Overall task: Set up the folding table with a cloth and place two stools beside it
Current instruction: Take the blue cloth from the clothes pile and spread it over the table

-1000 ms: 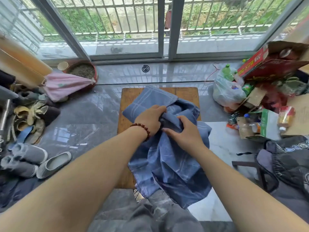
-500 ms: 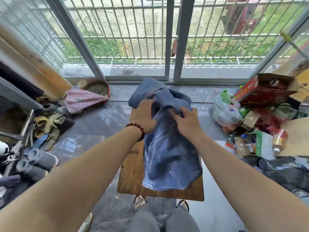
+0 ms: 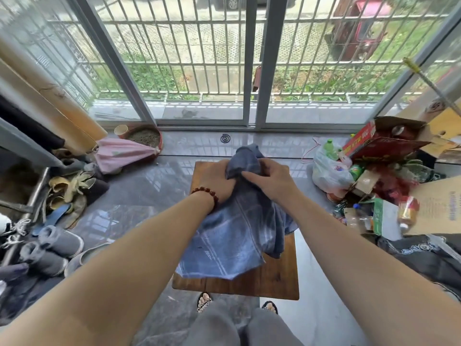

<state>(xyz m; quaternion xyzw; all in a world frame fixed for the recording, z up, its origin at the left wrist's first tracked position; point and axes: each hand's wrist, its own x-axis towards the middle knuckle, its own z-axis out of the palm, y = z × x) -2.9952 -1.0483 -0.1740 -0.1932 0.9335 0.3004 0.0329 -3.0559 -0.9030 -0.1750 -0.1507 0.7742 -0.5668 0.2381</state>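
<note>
Low wooden tabletop [image 3: 272,285] standing unfolded on floor; blue cloth [image 3: 232,243] bunched above it, not yet spread; left hand [image 3: 219,182] and right hand [image 3: 270,179] clenched on cloth's top; no stools identifiable.

Bunched blue cloth [image 3: 232,236] over wooden table [image 3: 272,283]

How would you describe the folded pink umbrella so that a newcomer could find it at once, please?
Start at the sliding glass door and look down to its left corner, where a round red-rimmed basin sits on the floor. The pink umbrella lies across the basin's near edge. It is the only pink thing among brown and grey shoes.
</note>
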